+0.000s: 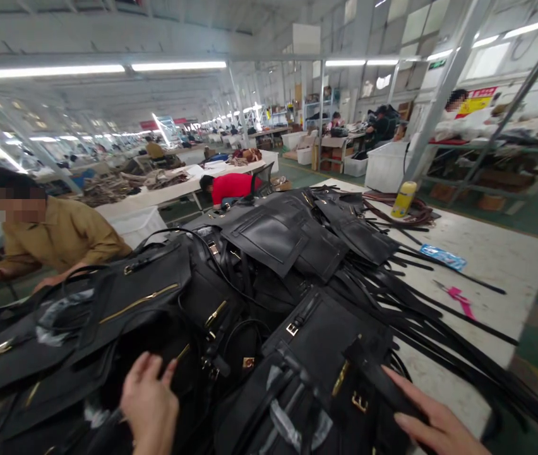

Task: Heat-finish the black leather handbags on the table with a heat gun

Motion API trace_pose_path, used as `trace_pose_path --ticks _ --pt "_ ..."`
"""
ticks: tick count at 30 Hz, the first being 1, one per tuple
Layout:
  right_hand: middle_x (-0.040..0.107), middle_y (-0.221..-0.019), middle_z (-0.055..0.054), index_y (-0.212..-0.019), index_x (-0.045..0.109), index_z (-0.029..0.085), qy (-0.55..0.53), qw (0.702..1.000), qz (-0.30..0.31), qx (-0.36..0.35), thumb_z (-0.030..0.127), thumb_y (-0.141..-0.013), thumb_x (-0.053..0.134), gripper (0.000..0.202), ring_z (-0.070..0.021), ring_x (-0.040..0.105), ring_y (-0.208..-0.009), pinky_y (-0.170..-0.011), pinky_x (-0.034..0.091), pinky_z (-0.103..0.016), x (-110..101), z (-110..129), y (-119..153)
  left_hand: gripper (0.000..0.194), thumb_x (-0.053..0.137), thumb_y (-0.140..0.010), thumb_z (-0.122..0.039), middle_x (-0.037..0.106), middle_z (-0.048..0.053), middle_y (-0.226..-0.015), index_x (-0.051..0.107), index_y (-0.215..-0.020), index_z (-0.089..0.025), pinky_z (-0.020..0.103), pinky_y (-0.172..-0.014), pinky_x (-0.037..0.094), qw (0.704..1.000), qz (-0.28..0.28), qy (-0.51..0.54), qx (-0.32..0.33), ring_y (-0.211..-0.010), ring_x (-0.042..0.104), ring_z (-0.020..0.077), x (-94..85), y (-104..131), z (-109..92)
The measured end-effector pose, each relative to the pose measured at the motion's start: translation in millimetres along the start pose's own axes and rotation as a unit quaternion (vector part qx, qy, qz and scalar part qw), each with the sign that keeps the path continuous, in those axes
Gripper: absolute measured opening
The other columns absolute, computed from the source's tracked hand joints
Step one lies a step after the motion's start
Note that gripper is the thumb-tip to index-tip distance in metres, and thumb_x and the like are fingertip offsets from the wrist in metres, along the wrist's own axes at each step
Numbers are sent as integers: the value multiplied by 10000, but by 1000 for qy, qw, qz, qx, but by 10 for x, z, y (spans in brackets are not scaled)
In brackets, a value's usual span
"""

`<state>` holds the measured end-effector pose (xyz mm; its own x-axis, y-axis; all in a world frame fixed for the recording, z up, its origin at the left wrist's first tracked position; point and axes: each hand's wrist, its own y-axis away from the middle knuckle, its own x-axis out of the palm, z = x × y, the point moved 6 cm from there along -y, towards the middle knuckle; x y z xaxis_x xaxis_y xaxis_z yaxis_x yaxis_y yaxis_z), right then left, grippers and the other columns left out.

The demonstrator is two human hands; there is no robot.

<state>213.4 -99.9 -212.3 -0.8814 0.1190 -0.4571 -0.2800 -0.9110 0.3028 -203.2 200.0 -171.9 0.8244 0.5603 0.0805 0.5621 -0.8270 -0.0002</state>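
Factory counter (487, 253) heaped with black handbags (231, 316) — left hand (150, 404) curls loosely into one, right hand (434, 423) lies flat, steadying a strap (382, 385).

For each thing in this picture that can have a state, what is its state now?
left hand: open, fingers resting on the black bags.
right hand: open, flat on a strap of the front bag.
front bag: lying on the pile, gold buckle showing.
zipper bag: lying down, gold zipper closed.
black straps: loose, spread over the table.
yellow bottle: upright.
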Motion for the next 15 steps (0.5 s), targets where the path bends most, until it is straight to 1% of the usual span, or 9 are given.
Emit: trace_pose_path --ticks 1,2,3,5,6,7,9,12,15 --pt "328 -1340 -13 -1319 284 212 4 1000 18 -10 400 -797 428 573 -242 300 -1216 -1003 279 -356 34 33 -4 223 612 -573 -260 553 -2 -717 533 -766 -181 395 -669 498 999 24 -11 -20 -713 560 182 -13 246 220" --pt "343 -1334 -18 -1319 284 211 7 999 30 -19 388 -790 437 578 -246 314 -1209 -999 285 -356 61 74 -12 268 615 -567 -274 568 10 -738 551 -808 -176 395 -686 489 996 70 -42 -35 -709 564 184 32 480 412" --pt "371 -1319 -23 -1317 291 213 9 999 36 -24 367 -776 457 586 -252 339 -1195 -993 296 -354 84 121 -24 312 593 -588 -300 578 22 -772 557 -871 -173 385 -717 476 983 145 -112 -30 -725 567 183 140 697 560" --pt "466 -1249 -36 -1313 303 216 6 999 48 -26 297 -722 512 632 -264 422 -1131 -954 350 -346 131 218 -58 397 533 -637 -338 593 57 -854 541 -986 -150 359 -780 442 926 280 -253 -1 -786 569 188 408 1053 765" --pt "527 -1185 -42 -1310 309 218 -1 998 55 -22 257 -689 531 661 -267 480 -1068 -907 398 -335 156 264 -80 433 515 -646 -339 596 74 -886 526 -1028 -137 350 -806 423 893 326 -309 15 -821 566 195 533 1177 830" --pt "577 -1113 -42 -1309 312 222 -12 998 65 -16 223 -665 536 681 -261 536 -986 -840 446 -319 184 307 -103 459 520 -636 -327 601 91 -897 521 -1046 -120 351 -821 407 870 351 -344 24 -848 563 208 637 1258 875" --pt "640 -943 -28 -1309 303 238 -43 995 87 -3 183 -656 517 690 -219 605 -766 -651 501 -273 236 389 -159 466 565 -582 -283 620 108 -860 550 -1013 -105 365 -818 394 852 370 -370 18 -860 565 239 787 1336 934" --pt "623 -703 12 -1312 280 250 -91 986 136 11 167 -675 494 678 -126 542 -475 -420 434 -192 317 536 -277 321 601 -519 -227 646 81 -753 622 -824 -128 336 -761 418 842 405 -355 -5 -802 586 242 893 1412 991" --pt "576 -623 39 -1305 283 252 -130 971 199 2 157 -664 511 687 -80 469 -390 -348 375 -148 419 753 -436 193 577 -517 -200 654 33 -695 629 -695 -146 281 -699 439 838 450 -307 -19 -734 596 210 882 1518 995"
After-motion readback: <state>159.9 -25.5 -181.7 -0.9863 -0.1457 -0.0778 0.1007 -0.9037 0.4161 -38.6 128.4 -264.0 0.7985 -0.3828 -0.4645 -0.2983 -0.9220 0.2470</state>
